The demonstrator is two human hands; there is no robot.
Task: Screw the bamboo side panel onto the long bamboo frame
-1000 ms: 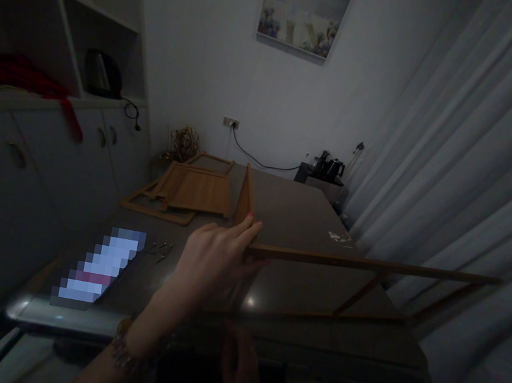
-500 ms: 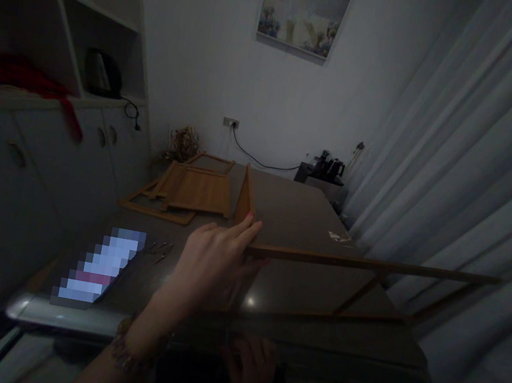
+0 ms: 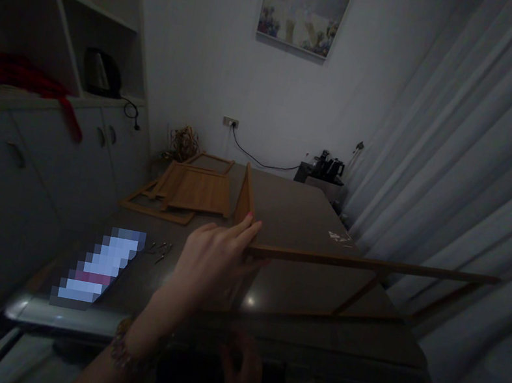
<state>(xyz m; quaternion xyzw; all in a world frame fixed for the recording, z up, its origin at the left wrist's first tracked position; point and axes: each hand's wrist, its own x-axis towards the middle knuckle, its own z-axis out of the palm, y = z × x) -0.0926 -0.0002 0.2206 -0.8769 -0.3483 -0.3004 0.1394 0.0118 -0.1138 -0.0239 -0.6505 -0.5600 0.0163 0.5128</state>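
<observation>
My left hand (image 3: 211, 263) grips the near corner of a wooden frame (image 3: 372, 265) that stands upright on the dark table (image 3: 301, 216), its top rail running out to the right. A wooden panel (image 3: 245, 197) joins the frame at that corner and runs toward the back. My right hand (image 3: 245, 381) sits low below the table's front edge in shadow; its fingers look curled, and I cannot make out what they hold. Several small screws (image 3: 160, 249) lie on the table just left of my left hand.
More wooden panels and frames (image 3: 186, 191) lie flat at the table's far left. A blurred flat object (image 3: 99, 266) rests near the front left edge. White cabinets (image 3: 45, 148) with a kettle (image 3: 101, 75) stand left; curtains (image 3: 480, 158) hang right.
My right hand shifted slightly under the table's front edge, rising and then dropping back. The left hand and the frame have stayed put.
</observation>
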